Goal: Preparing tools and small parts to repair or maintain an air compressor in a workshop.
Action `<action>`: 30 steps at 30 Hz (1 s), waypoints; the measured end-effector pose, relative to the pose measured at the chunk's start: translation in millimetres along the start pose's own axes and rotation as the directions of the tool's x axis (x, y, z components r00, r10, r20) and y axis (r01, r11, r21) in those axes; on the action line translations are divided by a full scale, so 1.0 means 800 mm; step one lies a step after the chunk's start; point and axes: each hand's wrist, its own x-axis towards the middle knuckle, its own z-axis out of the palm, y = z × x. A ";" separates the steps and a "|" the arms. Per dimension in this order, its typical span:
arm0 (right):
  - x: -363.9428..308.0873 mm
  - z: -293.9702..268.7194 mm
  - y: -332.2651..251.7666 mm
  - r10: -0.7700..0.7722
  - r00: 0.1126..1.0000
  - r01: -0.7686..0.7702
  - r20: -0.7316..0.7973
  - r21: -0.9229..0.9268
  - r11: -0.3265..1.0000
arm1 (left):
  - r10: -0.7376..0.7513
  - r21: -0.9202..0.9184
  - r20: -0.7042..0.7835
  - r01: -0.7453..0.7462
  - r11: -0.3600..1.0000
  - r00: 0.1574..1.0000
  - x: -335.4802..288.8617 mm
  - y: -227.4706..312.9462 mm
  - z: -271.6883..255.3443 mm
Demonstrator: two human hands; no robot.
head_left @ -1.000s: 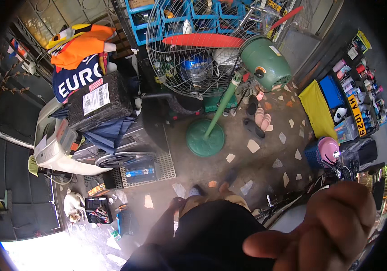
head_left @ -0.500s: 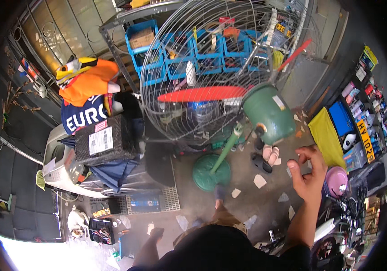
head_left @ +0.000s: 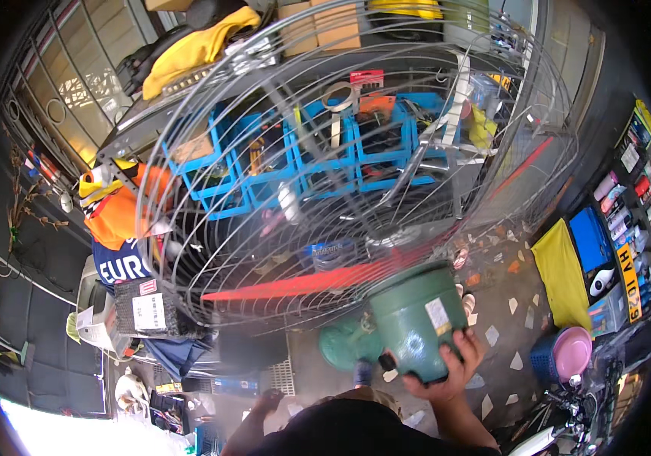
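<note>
While it stands on the floor right before the person, the pedestal fan turns its broad front away from them and its motor end toward them. The axis through its head runs outward from the near back, leaning a little to the left; the pole is mostly hidden behind the head. The wide cage is of thin grey metal wires, closely spaced and curved into a shallow bowl that fills the upper middle of the view. Within it a long, flat red blade stretches leftward, and more red shows at the right. The motor housing is a smooth, glossy green drum with a white label; the round base is green too.

The right hand grasps the drum's rear end, fingers bent over its right side, thumb at its lower left. The left hand is low beside the dark-clothed body, well apart from the drum; it is blurred, and I cannot tell whether its fingers are curled or straight.

Pale, irregular stone pieces dot the dark floor. Rows of open blue bins show through the cage. Rightward are a yellow sheet and a pink basin; leftward, a black-wrapped box.
</note>
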 end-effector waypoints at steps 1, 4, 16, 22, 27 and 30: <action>0.000 0.000 -0.001 -0.017 1.000 0.017 -0.026 0.000 1.000 | 0.103 0.076 -0.057 -0.099 0.992 0.993 0.017 0.019 -0.004; 0.004 0.000 -0.001 -0.010 1.000 0.010 -0.008 0.032 0.999 | 0.308 0.183 0.022 -0.307 0.934 0.951 0.050 0.087 -0.025; 0.003 -0.009 -0.002 0.022 0.995 -0.026 0.097 0.042 0.999 | 0.008 0.281 0.127 -0.044 0.959 0.992 0.069 0.132 -0.027; 0.004 -0.011 -0.007 0.013 0.995 -0.017 0.095 0.049 0.999 | -0.119 0.127 0.157 0.100 0.987 0.980 0.054 0.119 -0.028; 0.006 -0.012 -0.009 0.010 0.995 -0.015 0.097 0.057 0.998 | 0.118 0.244 0.118 -0.144 0.959 0.986 0.062 0.092 -0.034; 0.006 -0.013 -0.011 0.040 0.990 -0.048 0.138 0.055 0.997 | 0.106 0.173 0.143 -0.130 0.976 0.984 0.062 0.109 -0.035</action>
